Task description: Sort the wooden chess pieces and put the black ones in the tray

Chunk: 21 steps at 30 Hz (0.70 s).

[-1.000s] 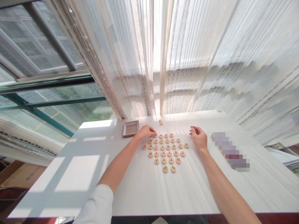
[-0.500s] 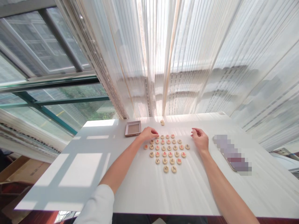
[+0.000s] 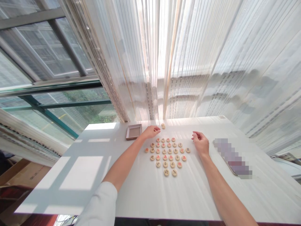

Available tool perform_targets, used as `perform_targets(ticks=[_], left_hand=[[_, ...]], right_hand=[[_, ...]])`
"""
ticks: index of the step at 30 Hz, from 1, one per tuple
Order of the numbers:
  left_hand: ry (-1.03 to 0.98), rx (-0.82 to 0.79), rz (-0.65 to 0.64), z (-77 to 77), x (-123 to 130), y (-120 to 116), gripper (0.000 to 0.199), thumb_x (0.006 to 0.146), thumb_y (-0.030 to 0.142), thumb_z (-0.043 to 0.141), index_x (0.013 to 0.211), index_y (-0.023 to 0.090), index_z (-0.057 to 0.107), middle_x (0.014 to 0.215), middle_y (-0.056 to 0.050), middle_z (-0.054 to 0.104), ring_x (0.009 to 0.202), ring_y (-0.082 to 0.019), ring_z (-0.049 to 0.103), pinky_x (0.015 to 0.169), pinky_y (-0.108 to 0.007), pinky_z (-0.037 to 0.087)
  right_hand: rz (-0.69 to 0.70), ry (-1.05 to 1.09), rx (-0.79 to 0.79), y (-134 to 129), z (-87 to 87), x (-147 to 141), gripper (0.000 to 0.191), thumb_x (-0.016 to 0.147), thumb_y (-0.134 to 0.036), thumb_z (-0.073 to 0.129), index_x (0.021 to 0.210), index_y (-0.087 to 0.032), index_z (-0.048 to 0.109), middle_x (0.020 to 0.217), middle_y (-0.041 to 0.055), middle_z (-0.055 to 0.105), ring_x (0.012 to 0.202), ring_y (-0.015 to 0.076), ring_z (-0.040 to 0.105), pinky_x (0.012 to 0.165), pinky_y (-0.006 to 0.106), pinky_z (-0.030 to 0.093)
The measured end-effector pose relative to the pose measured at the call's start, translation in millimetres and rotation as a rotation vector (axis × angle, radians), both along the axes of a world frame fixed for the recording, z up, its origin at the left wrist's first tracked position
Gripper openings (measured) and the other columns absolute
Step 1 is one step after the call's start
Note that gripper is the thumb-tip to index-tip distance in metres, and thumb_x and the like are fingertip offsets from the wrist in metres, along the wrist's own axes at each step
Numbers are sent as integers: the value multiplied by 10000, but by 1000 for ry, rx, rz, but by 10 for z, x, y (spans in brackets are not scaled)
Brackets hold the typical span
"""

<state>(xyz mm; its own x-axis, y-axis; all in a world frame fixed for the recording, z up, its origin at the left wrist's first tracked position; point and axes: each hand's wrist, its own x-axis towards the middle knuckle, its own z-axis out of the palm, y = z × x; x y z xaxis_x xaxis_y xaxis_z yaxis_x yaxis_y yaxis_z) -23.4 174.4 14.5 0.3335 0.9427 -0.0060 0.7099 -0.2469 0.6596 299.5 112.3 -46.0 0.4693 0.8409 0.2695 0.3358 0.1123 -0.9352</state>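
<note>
Round xiangqi pieces (image 3: 170,151), pale with red or black characters, lie in several rows on the white table, forming a hexagon-like pattern. My left hand (image 3: 151,131) hovers beyond the top row, fingers apart and nothing in them. Just past its fingertips, two loose xiangqi pieces (image 3: 163,126) sit close together near the table's far edge; their characters cannot be made out. To the right of the pattern, my right hand (image 3: 201,142) rests by the table with loosely bent fingers, a gap showing between thumb and fingers. I see nothing held there.
A shallow open box (image 3: 134,132) stands at the back left. On the right lies a long flat object (image 3: 232,157), blurred by pixels. Sheer curtains (image 3: 188,62) hang behind the white table (image 3: 131,194). A cardboard box (image 3: 28,174) is at the lower left.
My left hand has let go of the piece at the left end of the top row and moved away toward the two loose pieces. The right hand has barely moved.
</note>
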Motion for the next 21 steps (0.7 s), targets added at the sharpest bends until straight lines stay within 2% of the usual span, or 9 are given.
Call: perform_targets(ticks=[3, 5, 9, 15, 21], left_hand=[[59, 57, 3, 23, 87, 151, 363, 827, 389, 664, 1138, 202, 687, 1190, -87, 683, 971, -230, 670, 889, -313, 509], [99, 95, 5, 16, 159, 247, 436, 815, 377, 678, 1213, 201, 645, 1300, -103, 623, 1073, -252, 638, 950, -325, 479], [162, 161, -3, -39, 319, 379, 478, 832, 364, 659, 1279, 207, 593, 1422, -108, 525, 1297, -280, 488, 1062, -335, 392], [232, 240, 8, -124, 508, 380, 296, 872, 279, 591, 1133, 164, 668, 1266, -148, 569, 1222, -293, 508, 1025, -370, 412], [274, 239, -17, -106, 510, 311, 215, 901, 288, 569, 1030, 172, 696, 1119, -117, 609, 1104, -259, 575, 923, -330, 471]], right_hand=[[-3, -1, -6, 12, -11, 5, 397, 833, -488, 578, 1035, -174, 712, 878, 76, 733, 718, 213, 705, 668, 322, 551], [-7, -6, -12, 15, -17, 5, 386, 831, -486, 578, 1028, -182, 711, 867, 68, 730, 727, 215, 708, 674, 322, 548], [-9, -24, -21, 17, -20, -6, 384, 827, -497, 578, 1017, -192, 714, 854, 60, 731, 730, 217, 708, 688, 324, 543], [-10, -54, -25, 16, -3, -16, 387, 837, -512, 560, 1002, -197, 714, 860, 66, 739, 742, 223, 704, 710, 330, 534], [-14, -80, -37, 21, -11, -11, 379, 834, -509, 558, 1000, -208, 717, 881, 67, 742, 789, 238, 697, 762, 353, 522]])
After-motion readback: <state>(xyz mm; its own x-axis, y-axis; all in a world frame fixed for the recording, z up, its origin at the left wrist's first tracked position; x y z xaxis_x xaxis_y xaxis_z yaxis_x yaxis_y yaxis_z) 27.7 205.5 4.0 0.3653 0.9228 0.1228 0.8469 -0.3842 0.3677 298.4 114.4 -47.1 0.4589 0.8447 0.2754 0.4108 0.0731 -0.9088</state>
